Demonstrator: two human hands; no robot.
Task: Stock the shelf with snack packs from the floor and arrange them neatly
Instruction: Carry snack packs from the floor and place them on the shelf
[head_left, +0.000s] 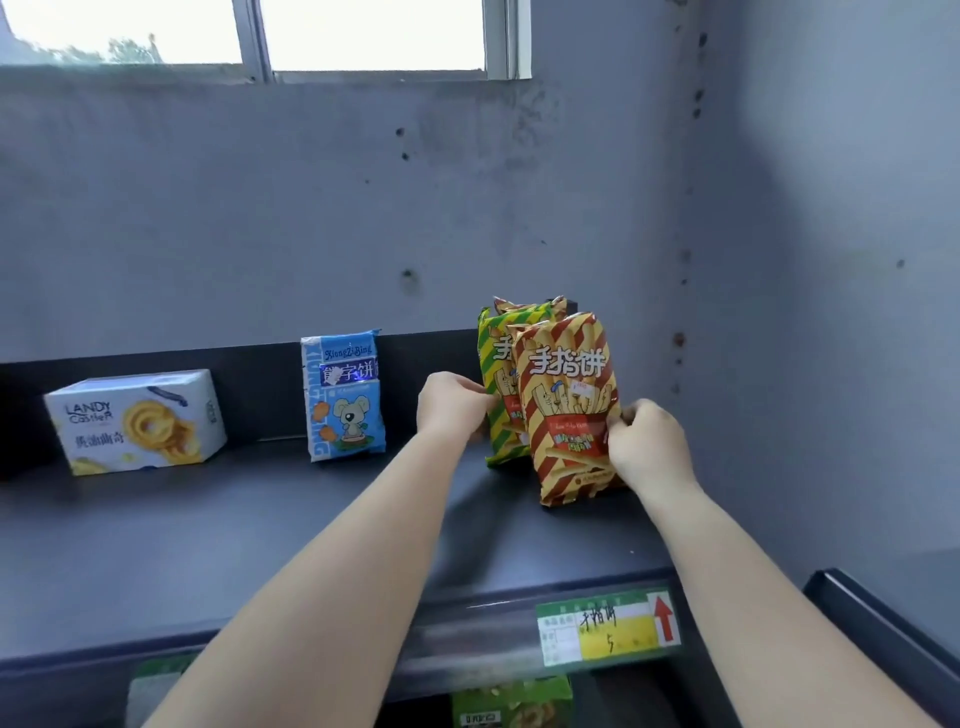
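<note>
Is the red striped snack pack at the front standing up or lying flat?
Upright. The red striped pack stands on its bottom edge on the shelf, steadied by the right hand.

Grey stained wall, window above, handwritten price label with red arrow

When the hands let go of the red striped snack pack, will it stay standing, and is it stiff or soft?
The red striped snack pack looks like a puffy foil bag, so probably soft and light. It stands tall on a narrow crimped bottom, so it may tip, though the green striped pack behind might prop it. Both the left hand and right hand steady it now.
</note>
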